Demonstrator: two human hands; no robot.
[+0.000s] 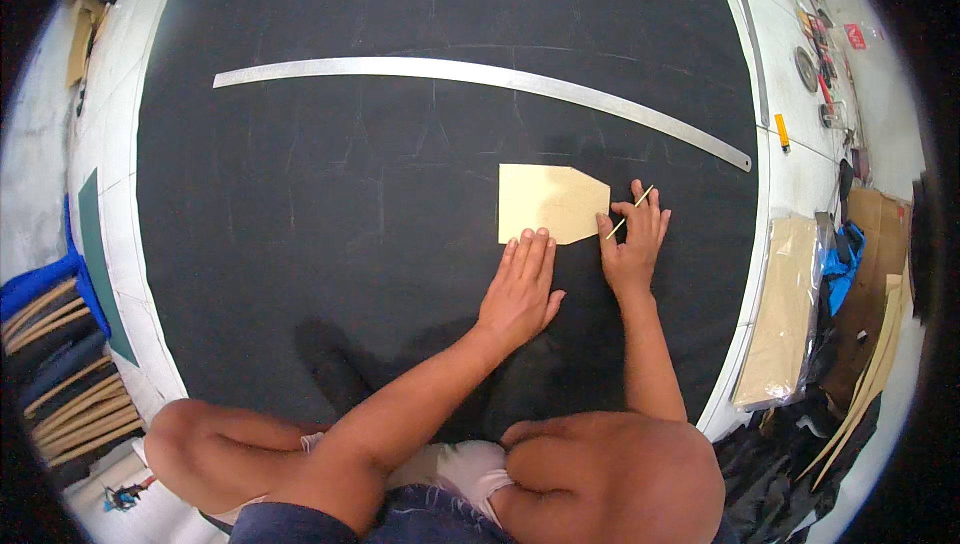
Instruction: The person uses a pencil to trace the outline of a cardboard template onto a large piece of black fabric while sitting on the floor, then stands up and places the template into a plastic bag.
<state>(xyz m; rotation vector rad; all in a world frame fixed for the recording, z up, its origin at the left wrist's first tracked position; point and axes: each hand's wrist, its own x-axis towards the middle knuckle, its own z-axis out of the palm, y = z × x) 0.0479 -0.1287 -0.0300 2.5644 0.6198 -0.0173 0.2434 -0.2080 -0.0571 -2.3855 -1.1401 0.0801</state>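
Note:
A cream-coloured card template (540, 199) with two cut corners on its right side lies flat on a large black cloth (300, 184). My left hand (520, 289) rests flat, its outstretched fingertips on the template's near edge. At the template's right end is my right hand (636, 244), pinching a thin pale-yellow stick (631, 211) between thumb and fingers. The stick leans up to the right, and I cannot tell whether its lower tip touches the cloth. Faint light lines run over the cloth.
A long metal ruler (430, 69) lies across the cloth beyond the template. Off the right edge are a yellow-orange lighter-shaped object (782, 132), small tools, and a plastic-wrapped tan bundle (778, 314). Wrapped rolls or strips (80, 419) stand at the left.

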